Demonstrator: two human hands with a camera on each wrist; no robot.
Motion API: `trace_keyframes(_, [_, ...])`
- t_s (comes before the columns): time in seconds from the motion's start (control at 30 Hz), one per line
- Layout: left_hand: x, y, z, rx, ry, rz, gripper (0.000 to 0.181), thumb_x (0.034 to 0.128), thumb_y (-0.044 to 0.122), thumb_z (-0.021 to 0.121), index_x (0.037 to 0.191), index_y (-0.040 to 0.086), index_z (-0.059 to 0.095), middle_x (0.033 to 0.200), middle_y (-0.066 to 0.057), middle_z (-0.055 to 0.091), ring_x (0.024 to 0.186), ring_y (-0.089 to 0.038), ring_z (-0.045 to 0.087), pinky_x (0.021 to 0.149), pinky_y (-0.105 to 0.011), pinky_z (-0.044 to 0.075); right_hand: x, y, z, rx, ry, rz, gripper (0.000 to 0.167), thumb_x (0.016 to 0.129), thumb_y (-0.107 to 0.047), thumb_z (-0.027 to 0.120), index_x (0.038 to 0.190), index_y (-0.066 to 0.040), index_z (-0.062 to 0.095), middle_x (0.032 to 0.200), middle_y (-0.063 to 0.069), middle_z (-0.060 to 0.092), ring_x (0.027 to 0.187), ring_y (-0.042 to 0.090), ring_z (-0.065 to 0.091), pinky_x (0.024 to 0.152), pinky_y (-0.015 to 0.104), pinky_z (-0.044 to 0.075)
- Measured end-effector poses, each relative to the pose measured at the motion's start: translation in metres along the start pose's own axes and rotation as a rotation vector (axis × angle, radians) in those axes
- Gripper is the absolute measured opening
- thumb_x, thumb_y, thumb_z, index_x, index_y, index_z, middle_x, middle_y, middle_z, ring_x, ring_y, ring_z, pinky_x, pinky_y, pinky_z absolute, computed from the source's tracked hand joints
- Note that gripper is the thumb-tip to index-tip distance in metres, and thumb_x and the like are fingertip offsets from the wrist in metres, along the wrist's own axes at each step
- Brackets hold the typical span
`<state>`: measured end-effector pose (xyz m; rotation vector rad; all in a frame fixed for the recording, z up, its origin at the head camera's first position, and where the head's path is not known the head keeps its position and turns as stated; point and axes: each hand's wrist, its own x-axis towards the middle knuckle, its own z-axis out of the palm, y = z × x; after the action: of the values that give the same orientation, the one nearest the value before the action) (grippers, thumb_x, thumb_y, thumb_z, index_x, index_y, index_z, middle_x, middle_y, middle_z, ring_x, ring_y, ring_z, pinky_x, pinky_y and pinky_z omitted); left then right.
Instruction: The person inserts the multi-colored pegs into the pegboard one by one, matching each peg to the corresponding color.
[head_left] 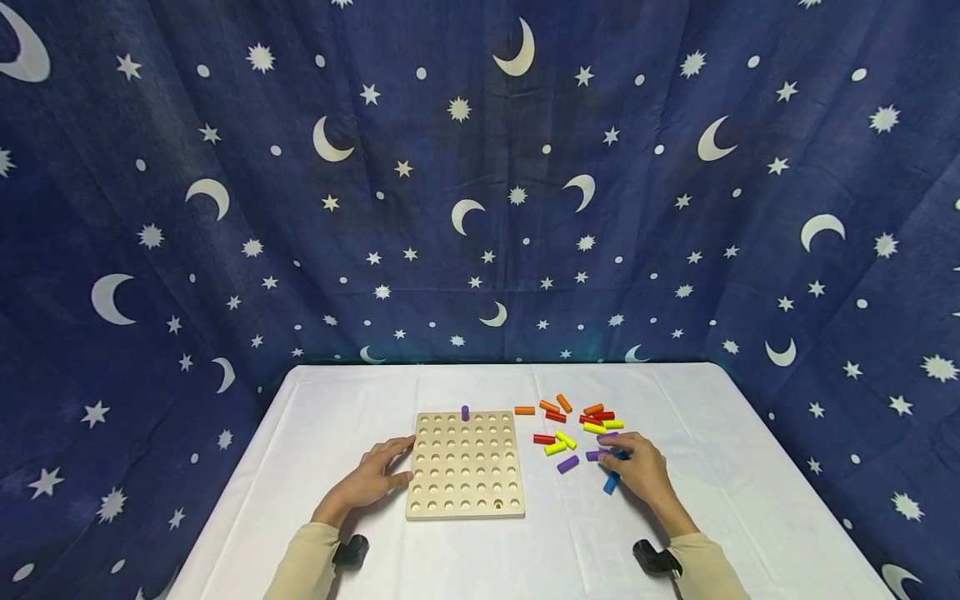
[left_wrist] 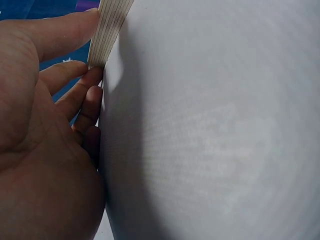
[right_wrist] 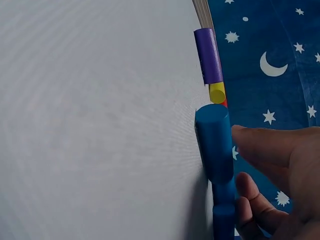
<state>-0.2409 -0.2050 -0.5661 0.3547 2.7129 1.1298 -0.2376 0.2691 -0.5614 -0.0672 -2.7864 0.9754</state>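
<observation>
The right hand (head_left: pixel 643 472) is reaching, released, thumb and fingers parted, just beside blue pegs (head_left: pixel 611 482) and purple pegs (head_left: pixel 567 464). The left hand (head_left: pixel 367 482) is resting loose fingers against the left edge of the pegboard (head_left: pixel 465 516), which is lying on the tabletop (head_left: pixel 555 558) between both hands.

Pegboard (head_left: pixel 472 463): pale wood, square, flat, rows of round holes; left hand (head_left: pixel 371 477) touches its left edge. One purple peg (head_left: pixel 465 413) stands upright in the far row. Loose cylindrical pegs, orange (head_left: pixel 525 411), red (head_left: pixel 544 439), yellow (head_left: pixel 555 448), purple (head_left: pixel 567 464) and blue (head_left: pixel 611 483), lie scattered right of it. Right hand (head_left: pixel 640 467) is at purple and blue pegs; contact unclear.
</observation>
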Motion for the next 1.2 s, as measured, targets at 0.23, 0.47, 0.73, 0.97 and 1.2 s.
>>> trace_keyframes(0.23, [0.000,0.001,0.000,0.001,0.002,0.004,0.066,0.0875,0.033,0.071,0.147,0.019,0.047,0.150,-0.007,0.048,0.140,-0.034,0.037,0.116,-0.063,0.024,0.002,0.000,0.002,-0.044,-0.035,0.019,0.025,0.080,-0.017,0.079,0.105,-0.013,0.077,0.112,0.015,0.067,0.114,0.041,0.058,0.092,0.061,0.035])
trace_keyframes(0.47, [0.000,0.000,0.000,0.003,0.002,0.002,0.066,0.0874,0.033,0.071,0.147,0.019,0.047,0.150,-0.007,0.047,0.140,-0.034,0.036,0.116,-0.063,0.023,0.003,0.002,0.004,-0.055,-0.050,0.008,0.020,0.081,-0.015,0.078,0.101,-0.014,0.078,0.111,0.013,0.067,0.112,0.040,0.057,0.087,0.056,0.035])
trace_keyframes(0.73, [-0.001,0.000,0.000,0.010,-0.002,0.013,0.065,0.0885,0.033,0.070,0.147,0.019,0.046,0.151,-0.007,0.047,0.140,-0.034,0.036,0.116,-0.062,0.024,0.005,-0.002,0.001,-0.036,-0.049,0.004,0.021,0.082,-0.016,0.078,0.103,-0.014,0.077,0.113,0.014,0.067,0.114,0.040,0.058,0.092,0.059,0.037])
trace_keyframes(0.97, [-0.001,0.000,0.000,-0.003,0.005,0.006,0.064,0.0879,0.031,0.071,0.146,0.019,0.048,0.150,-0.006,0.048,0.140,-0.032,0.037,0.116,-0.062,0.025,0.009,-0.015,-0.006,0.088,-0.066,-0.004,0.019,0.086,-0.012,0.075,0.105,-0.011,0.075,0.109,0.012,0.073,0.099,0.029,0.065,0.085,0.045,0.053])
trace_keyframes(1.2, [-0.001,0.000,0.000,-0.006,0.010,-0.011,0.064,0.0875,0.030,0.071,0.146,0.020,0.048,0.150,-0.006,0.048,0.141,-0.034,0.036,0.116,-0.064,0.024,0.015,-0.030,-0.009,0.162,-0.071,0.003,0.021,0.085,-0.011,0.075,0.107,-0.010,0.074,0.094,0.008,0.073,0.083,0.017,0.060,0.061,0.023,0.047])
